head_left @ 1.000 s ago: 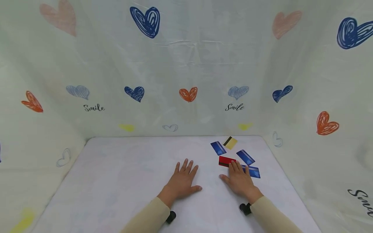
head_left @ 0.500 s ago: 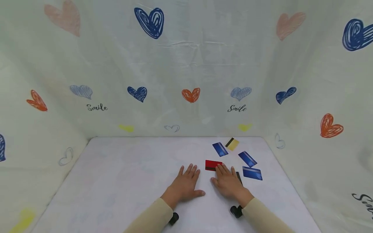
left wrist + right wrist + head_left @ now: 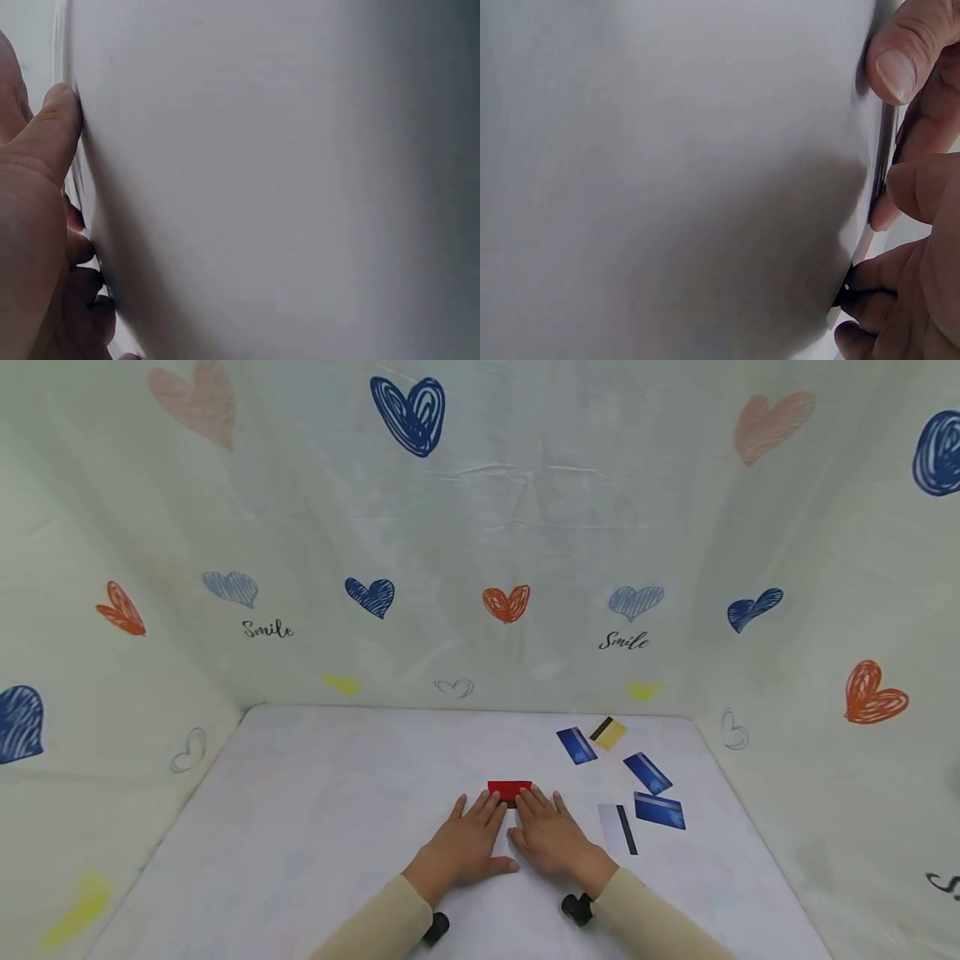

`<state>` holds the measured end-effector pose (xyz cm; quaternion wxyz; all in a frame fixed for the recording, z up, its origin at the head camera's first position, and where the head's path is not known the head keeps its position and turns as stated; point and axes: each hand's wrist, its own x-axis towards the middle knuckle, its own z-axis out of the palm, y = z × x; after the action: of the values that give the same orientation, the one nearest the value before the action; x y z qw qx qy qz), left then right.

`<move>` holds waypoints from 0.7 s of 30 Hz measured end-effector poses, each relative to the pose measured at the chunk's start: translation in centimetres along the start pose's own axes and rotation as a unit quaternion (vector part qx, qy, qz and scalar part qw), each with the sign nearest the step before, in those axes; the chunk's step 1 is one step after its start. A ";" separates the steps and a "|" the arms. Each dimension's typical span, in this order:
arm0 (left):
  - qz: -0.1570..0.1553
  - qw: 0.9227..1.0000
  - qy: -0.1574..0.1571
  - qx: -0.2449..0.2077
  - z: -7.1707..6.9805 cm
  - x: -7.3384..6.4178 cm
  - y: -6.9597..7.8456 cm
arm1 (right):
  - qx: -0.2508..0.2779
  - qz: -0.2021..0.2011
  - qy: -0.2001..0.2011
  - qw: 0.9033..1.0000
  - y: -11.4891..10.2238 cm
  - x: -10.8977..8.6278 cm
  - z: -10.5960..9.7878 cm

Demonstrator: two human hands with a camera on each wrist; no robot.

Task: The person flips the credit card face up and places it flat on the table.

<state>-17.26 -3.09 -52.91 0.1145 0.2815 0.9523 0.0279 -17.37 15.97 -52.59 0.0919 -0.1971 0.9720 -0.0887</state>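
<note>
A red card with a dark stripe lies flat on the white table in the head view. My right hand rests its straight fingertips on the card's right part. The fingertips of my left hand touch its lower left corner, fingers extended and thumb spread toward the right. Both hands lie palm down and cover the card's lower corners. In the left wrist view my left thumb touches the tabletop. The right wrist view shows my right thumb against the surface; the card is not clearly seen there.
Right of the hands lies a white card with a black stripe. Farther back are blue cards, one lower, one above it, one at the back, beside a yellow card. A heart-printed curtain stands behind the table.
My right hand has slid the red card leftward from among the other cards to my left hand's fingertips. The white card, earlier hidden under the right hand, now shows. The left hand has barely moved.
</note>
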 end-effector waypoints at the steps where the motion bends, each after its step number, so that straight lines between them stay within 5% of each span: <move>1: 0.001 1.000 0.001 -0.001 0.0 -0.2 -0.2 | -0.003 -0.004 -0.003 1.000 -0.2 0.1 0.0; 11: -0.006 1.000 0.012 -0.004 0.4 -2.9 -3.0 | -0.006 -0.074 -0.024 0.997 -1.6 0.4 0.4; 21: -0.021 0.999 0.015 -0.026 0.6 -4.9 -4.0 | -0.032 -0.082 -0.032 0.996 -2.5 1.0 0.6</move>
<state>-15.23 -9.12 -53.00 0.1079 0.2576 0.9586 0.0548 -17.20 13.18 -52.78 0.1094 -0.2821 0.9514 -0.0581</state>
